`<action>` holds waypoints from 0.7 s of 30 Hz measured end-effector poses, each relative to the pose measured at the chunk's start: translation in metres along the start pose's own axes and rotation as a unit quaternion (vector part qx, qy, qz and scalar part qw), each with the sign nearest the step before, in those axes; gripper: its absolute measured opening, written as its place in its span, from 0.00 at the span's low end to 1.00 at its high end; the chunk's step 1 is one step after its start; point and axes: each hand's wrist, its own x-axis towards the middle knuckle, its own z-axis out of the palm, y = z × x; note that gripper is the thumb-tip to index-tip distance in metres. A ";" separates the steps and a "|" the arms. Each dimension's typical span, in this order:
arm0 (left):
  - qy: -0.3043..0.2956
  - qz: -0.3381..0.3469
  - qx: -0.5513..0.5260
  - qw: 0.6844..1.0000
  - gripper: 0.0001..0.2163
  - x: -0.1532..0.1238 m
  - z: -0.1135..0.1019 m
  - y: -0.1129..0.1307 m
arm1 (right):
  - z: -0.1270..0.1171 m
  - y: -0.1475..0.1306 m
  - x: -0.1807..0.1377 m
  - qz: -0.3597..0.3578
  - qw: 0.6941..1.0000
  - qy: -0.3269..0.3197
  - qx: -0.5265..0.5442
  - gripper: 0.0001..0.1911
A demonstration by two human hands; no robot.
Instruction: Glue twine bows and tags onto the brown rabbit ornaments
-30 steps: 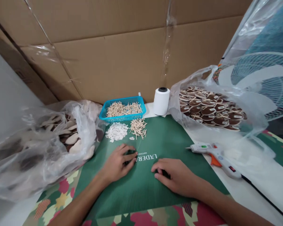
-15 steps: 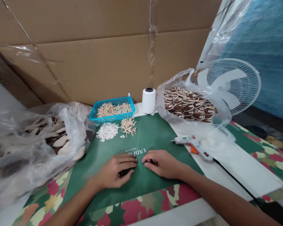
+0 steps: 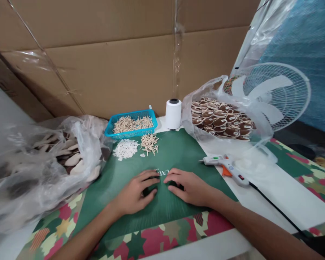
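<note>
My left hand [image 3: 139, 191] rests over the green sheet [image 3: 103, 195], its fingers apart and curved, with nothing visible in them. Facing it, a small gap away, my right hand [image 3: 188, 187] is also loosely curved with thumb and fingers apart, and it too shows nothing held. Both sets of fingertips are by the white lettering on the sheet, partly covering it. Beyond the hands lie a pile of small white tags [image 3: 125, 148] and a heap of short cream-coloured cord pieces [image 3: 149, 143]. To the right of my right hand is a glue gun [image 3: 227, 168] with an orange trigger.
A blue basket [image 3: 108, 134] of cord pieces stands behind the piles, beside a white thread cone [image 3: 173, 115]. Clear bags hold pale flat pieces [image 3: 74, 159] at left and brown tagged pieces [image 3: 220, 122] at right. A white fan [image 3: 276, 95] stands behind; a black cable [image 3: 276, 207] trails right.
The fingers of both hands have spread and lifted a little. The whole view has shifted slightly, so the things on the table appear further right. Nothing has been picked up.
</note>
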 end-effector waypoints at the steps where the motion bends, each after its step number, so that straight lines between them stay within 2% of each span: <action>1: -0.007 -0.013 -0.004 1.000 0.14 0.000 0.000 -0.002 | 0.000 0.000 0.000 -0.002 1.000 0.000 -0.001 0.13; 16: -0.033 -0.028 -0.025 0.999 0.14 0.000 -0.001 -0.004 | -0.001 0.000 -0.002 -0.021 1.000 -0.004 -0.005 0.12; 19: -0.025 -0.034 -0.035 0.998 0.13 0.002 0.000 -0.004 | 0.000 0.005 -0.001 -0.020 1.000 0.003 -0.004 0.11; 21: -0.009 -0.042 -0.044 0.998 0.11 0.004 0.002 -0.003 | 0.002 0.010 0.000 -0.031 0.998 0.026 -0.044 0.12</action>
